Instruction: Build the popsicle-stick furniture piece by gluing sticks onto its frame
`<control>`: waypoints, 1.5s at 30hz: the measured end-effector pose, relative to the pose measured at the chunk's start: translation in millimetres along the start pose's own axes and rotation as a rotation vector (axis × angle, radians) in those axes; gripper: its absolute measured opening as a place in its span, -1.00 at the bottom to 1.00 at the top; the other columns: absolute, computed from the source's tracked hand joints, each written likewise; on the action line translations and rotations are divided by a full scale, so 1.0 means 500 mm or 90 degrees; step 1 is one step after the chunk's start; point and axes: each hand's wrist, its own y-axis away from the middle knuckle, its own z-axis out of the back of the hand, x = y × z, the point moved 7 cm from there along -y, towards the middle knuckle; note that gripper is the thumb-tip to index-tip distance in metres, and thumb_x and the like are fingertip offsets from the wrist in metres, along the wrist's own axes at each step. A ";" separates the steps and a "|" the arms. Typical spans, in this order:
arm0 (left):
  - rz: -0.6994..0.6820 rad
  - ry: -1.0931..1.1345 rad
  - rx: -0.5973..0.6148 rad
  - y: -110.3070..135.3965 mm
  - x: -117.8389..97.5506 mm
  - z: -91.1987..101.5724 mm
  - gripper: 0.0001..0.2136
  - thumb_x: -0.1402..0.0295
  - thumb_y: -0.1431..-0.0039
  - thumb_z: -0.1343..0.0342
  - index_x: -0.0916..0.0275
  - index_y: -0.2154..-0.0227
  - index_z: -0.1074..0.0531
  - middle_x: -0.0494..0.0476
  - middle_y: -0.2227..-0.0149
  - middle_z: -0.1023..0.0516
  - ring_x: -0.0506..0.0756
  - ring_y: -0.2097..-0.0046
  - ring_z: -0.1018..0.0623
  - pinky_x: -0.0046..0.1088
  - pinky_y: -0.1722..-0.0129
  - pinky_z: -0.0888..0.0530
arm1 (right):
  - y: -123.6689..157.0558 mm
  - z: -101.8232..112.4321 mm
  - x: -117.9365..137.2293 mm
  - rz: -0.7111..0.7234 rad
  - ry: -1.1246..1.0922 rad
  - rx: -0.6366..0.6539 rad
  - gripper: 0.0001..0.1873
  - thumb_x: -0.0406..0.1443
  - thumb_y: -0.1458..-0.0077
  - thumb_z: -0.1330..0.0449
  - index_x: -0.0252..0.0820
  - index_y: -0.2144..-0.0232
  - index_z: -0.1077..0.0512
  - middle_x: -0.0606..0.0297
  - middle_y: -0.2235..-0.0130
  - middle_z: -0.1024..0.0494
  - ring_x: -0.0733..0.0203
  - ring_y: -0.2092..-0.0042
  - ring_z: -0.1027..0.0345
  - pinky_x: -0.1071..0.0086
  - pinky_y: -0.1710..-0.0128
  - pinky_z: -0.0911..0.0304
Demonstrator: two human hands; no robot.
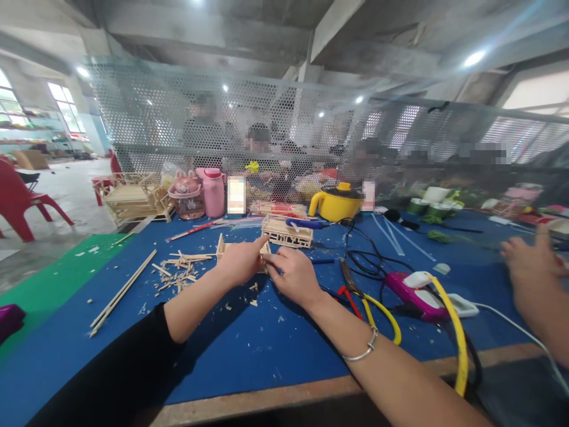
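Observation:
My left hand [242, 261] is closed round a small model built of wooden sticks [220, 245], its index finger stretched along the right end. From the other side, my right hand [296, 276] pinches that same right end between thumb and fingers. Much of the model is covered by my hands. Just behind it stands a second small stick-built model [288, 234], with a blue-handled tool [304, 223] lying over its top. Loose short wooden sticks [182, 267] are heaped left of my left hand. A pair of pliers or cutters with yellow handles [377, 305] lies right of my right hand.
Two long sticks [124, 290] lie on the blue table mat [213, 356]. Behind are a pink flask [214, 193], a yellow pot [340, 204] and a perforated screen [155, 118]. A purple power strip [415, 296] with cables lies right, near another person's hand [528, 261].

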 end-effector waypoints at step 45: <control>-0.049 -0.051 -0.002 0.013 0.006 0.005 -0.37 0.44 -0.13 0.00 0.18 -0.24 0.08 0.18 0.22 -0.60 0.19 0.20 -0.58 -0.34 0.22 -0.43 | -0.076 -0.029 -0.031 0.030 -0.181 0.253 -0.80 -0.46 0.15 -0.22 -0.22 0.37 -0.51 0.10 0.05 -0.41 0.02 0.00 -0.29 0.15 -0.05 -0.19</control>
